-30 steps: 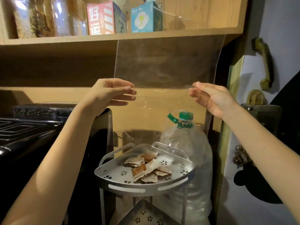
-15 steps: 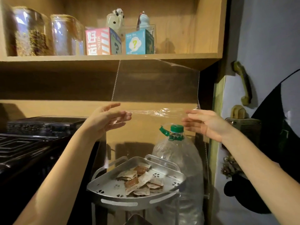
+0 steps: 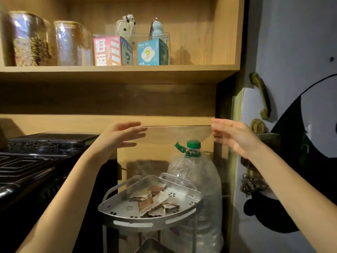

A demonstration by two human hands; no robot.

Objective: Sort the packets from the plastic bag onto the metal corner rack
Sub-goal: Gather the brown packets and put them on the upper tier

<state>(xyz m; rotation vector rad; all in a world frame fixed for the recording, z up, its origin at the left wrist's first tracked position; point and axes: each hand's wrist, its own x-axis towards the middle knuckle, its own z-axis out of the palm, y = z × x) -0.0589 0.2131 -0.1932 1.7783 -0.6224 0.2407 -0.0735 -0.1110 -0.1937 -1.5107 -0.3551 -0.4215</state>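
Both forearms reach up and forward. Left hand (image 3: pixel 122 134) holds one end of the clear plastic bag (image 3: pixel 177 131), fingers nearly straight, the edge seemingly caught between thumb and fingers; the exact pinch is hard to tell. Right hand (image 3: pixel 232 136) holds the other end the same way, fingers loosely extended, thumb side on the film. The bag is stretched flat and level between the hands and looks empty. Below and between the hands, the top tier of the metal corner rack (image 3: pixel 151 219) carries a small heap of brown and white packets (image 3: pixel 155 199), lying overlapped toward its back right. A lower tier (image 3: pixel 153 246) shows under it. Behind the rack, under the right hand, stands a large clear water bottle (image 3: pixel 198 181) with a green cap. Left of the left arm, a black appliance (image 3: pixel 36 159). Above the hands, the wooden shelf (image 3: pixel 116 73) bears glass jars (image 3: pixel 47 41), two printed boxes (image 3: pixel 131 51) and small figurines (image 3: pixel 127 24). Right of the right hand, a door with a handle (image 3: pixel 261 96).
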